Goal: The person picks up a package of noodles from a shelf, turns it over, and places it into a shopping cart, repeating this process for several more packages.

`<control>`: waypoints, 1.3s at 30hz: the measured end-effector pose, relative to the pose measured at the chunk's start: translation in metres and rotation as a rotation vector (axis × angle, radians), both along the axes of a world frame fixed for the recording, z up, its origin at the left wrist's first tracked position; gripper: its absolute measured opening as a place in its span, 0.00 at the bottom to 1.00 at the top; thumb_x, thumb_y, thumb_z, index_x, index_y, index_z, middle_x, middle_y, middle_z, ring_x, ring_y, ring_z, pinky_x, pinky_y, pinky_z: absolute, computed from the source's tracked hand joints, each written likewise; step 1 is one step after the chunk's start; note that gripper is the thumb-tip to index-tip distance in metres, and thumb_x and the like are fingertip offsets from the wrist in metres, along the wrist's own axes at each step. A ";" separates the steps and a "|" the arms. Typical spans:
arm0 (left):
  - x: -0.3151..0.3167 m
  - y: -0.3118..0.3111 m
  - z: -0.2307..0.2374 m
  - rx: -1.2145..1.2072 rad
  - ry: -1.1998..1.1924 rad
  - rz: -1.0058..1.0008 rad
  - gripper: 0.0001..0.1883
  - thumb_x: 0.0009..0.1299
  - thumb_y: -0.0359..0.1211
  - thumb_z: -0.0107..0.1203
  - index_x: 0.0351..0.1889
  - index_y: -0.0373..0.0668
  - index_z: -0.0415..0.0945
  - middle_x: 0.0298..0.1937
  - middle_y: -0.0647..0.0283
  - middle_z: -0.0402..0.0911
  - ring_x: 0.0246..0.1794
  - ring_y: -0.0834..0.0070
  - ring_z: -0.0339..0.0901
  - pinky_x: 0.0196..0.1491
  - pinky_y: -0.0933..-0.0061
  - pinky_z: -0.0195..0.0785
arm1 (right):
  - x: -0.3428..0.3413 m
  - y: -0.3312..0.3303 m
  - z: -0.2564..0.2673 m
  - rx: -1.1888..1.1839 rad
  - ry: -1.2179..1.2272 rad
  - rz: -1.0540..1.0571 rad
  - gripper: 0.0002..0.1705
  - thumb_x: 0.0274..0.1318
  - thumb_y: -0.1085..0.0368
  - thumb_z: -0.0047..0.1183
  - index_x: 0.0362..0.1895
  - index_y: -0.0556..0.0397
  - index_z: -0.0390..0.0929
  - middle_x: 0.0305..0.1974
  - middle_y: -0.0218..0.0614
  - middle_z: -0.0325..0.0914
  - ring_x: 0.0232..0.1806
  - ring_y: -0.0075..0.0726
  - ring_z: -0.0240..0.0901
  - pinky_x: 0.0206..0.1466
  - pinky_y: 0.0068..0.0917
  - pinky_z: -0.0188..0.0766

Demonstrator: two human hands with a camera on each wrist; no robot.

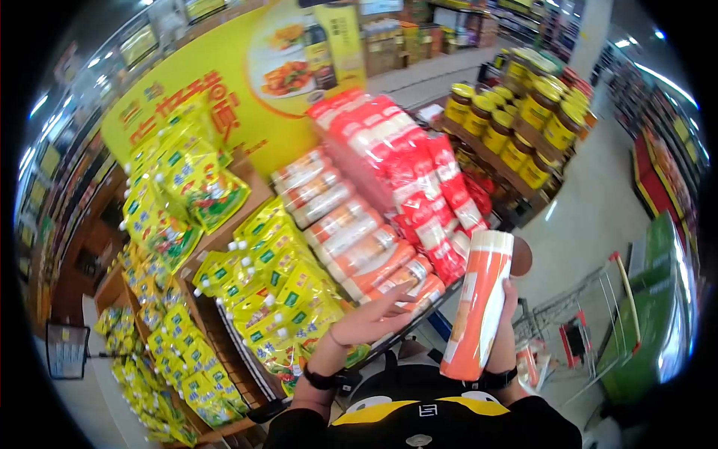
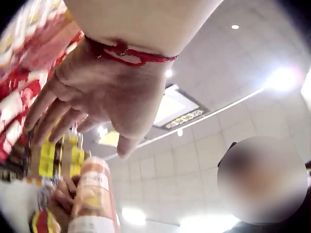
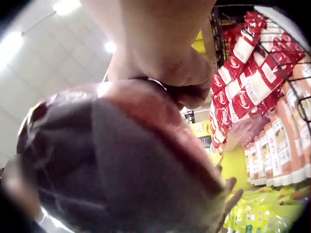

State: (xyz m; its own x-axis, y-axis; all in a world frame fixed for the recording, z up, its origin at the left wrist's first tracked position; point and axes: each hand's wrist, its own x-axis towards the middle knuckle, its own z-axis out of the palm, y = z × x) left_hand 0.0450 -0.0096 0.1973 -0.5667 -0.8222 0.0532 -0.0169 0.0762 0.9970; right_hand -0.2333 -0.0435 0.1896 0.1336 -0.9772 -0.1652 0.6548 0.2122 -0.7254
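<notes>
My right hand (image 1: 509, 303) grips a long cylindrical noodle pack (image 1: 479, 307), orange with a white band, held nearly upright in front of my body. In the right wrist view the shadowed wrapper of the noodle pack (image 3: 121, 160) fills the middle, and the right hand (image 3: 170, 73) wraps it from behind. My left hand (image 1: 374, 318) is empty, its fingers loosely spread above the near end of a row of similar orange packs (image 1: 374, 258). The left wrist view shows the palm of the left hand (image 2: 107, 92) and its slightly bent fingers, with a red cord around the wrist.
Yellow-green pouches (image 1: 280, 299) lie in a rack left of the orange packs. Red-and-white packets (image 1: 426, 187) are heaped behind them, below a yellow sign (image 1: 232, 97). Yellow-lidded jars (image 1: 516, 120) stand at the back right. A shopping cart (image 1: 576, 337) is at my right.
</notes>
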 end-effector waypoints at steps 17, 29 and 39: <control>-0.255 0.141 -0.034 0.343 0.560 0.193 0.23 0.67 0.33 0.53 0.58 0.38 0.60 0.46 0.62 0.75 0.47 0.71 0.76 0.51 0.66 0.71 | -0.168 0.265 -0.014 -0.011 0.606 0.253 0.34 0.54 0.57 0.57 0.60 0.59 0.59 0.50 0.35 0.69 0.52 0.27 0.64 0.57 0.25 0.60; -0.315 0.225 -0.004 0.275 0.845 0.260 0.32 0.73 0.44 0.43 0.70 0.41 0.45 0.59 0.56 0.69 0.50 0.65 0.74 0.52 0.62 0.70 | -0.271 0.359 -0.004 -0.017 0.246 -0.277 0.32 0.48 0.64 0.49 0.59 0.65 0.61 0.53 0.46 0.68 0.54 0.37 0.68 0.56 0.32 0.66; -0.299 0.241 -0.009 0.395 0.885 0.169 0.32 0.72 0.46 0.46 0.69 0.43 0.49 0.64 0.59 0.64 0.62 0.63 0.65 0.62 0.60 0.60 | -0.259 0.372 0.028 -0.281 0.622 -0.238 0.36 0.32 0.63 0.65 0.50 0.60 0.67 0.44 0.39 0.73 0.46 0.33 0.71 0.52 0.29 0.66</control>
State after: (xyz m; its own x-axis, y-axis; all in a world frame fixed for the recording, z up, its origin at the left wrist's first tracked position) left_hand -0.2544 0.2310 0.1882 -0.3284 -0.9386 0.1055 0.7683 -0.2005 0.6079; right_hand -0.4926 0.3282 0.2172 -0.1256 -0.9848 0.1201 0.1082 -0.1339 -0.9851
